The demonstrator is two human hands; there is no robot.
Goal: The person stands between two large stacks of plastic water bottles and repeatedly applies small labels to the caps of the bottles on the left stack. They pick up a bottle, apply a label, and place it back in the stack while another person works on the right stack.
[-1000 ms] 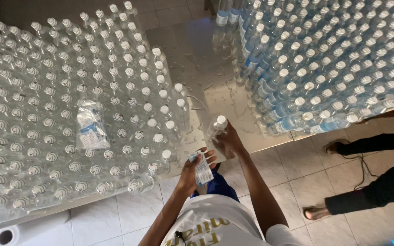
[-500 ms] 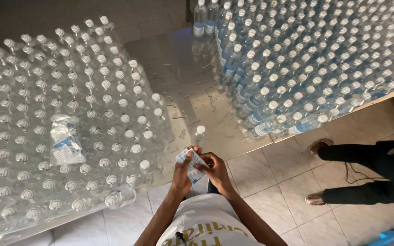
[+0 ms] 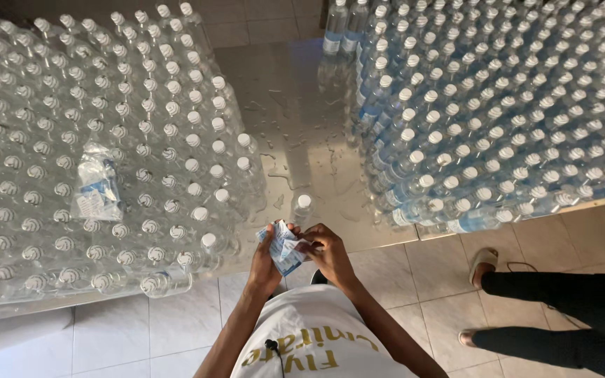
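both hands meet at the table's near edge: the left hand (image 3: 266, 257) and right hand (image 3: 329, 253) pinch a small stack of blue-and-white plastic labels (image 3: 285, 246) between them. just beyond stands a single clear white-capped bottle (image 3: 303, 208) on the wet steel tabletop (image 3: 295, 119), a bare lane between unlabelled clear bottles (image 3: 106, 140) on the left and blue-labelled bottles (image 3: 498, 105) on the right. a clear bag of labels (image 3: 97, 183) lies on the left caps. another person's sandalled feet (image 3: 483, 260) stand on beige tile.

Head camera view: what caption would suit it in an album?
Both hands, left hand and right hand, hold small labels beside a lone bottle.
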